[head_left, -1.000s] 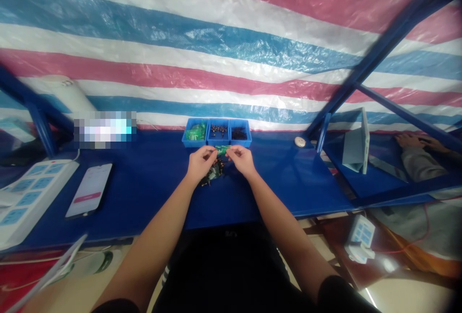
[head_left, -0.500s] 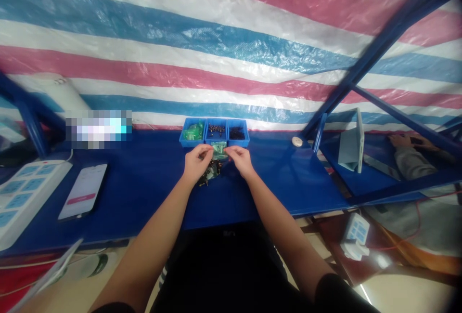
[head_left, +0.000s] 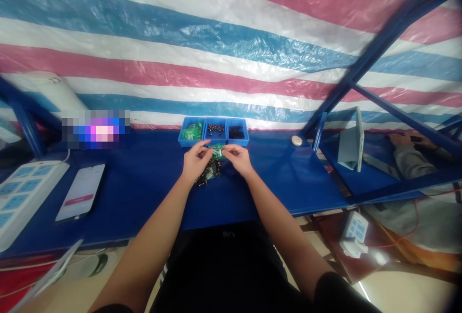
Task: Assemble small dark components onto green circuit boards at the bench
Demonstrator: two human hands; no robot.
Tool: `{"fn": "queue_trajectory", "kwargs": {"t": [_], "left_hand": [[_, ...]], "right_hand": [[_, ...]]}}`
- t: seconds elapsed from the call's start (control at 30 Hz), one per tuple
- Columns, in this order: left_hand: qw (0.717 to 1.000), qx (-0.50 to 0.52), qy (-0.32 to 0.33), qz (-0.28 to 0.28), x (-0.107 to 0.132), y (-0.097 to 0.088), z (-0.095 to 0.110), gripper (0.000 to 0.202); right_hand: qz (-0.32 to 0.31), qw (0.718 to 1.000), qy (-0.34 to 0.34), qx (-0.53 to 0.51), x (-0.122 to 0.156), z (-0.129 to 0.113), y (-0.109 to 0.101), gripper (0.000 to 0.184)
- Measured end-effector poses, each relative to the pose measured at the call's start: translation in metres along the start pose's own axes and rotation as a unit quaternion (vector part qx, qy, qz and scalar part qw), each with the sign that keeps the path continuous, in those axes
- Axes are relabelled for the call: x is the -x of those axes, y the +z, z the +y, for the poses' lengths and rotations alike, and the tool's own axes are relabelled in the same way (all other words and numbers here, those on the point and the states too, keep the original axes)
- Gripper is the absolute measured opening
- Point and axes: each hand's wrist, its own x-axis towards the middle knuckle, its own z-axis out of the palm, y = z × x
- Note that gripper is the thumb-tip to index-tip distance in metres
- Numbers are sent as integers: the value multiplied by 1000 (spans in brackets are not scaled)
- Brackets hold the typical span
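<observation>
Head camera: facing forward and down over the bench (head_left: 277, 180)
Hands (head_left: 238, 161): near, mid-view
Striped sheet (head_left: 216, 79): farther off, filling the upper half

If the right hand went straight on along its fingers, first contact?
The small green packet, at the fingertips of the right hand. Past that, probably the middle blue bin, though depth is unclear.

Nothing legible: no readable text, brand or number. Phone (head_left: 81, 191), left of left hand (head_left: 195, 163): faint screen lines, pink bar (head_left: 78, 201), too blurred. Pixelated patch (head_left: 101, 131), ahead-left of same hand: unreadable. Green packet (head_left: 218, 152), between it and right hand (head_left: 239, 161): print indiscernible.
</observation>
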Motion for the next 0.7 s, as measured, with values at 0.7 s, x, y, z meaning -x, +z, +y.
{"fn": "queue_trajectory", "kwargs": {"t": [0.7], "left_hand": [[999,6,-27,44,-1,5,-8,27]], "right_hand": [[-20,999,25,-4,1,-3,0,32]]}}
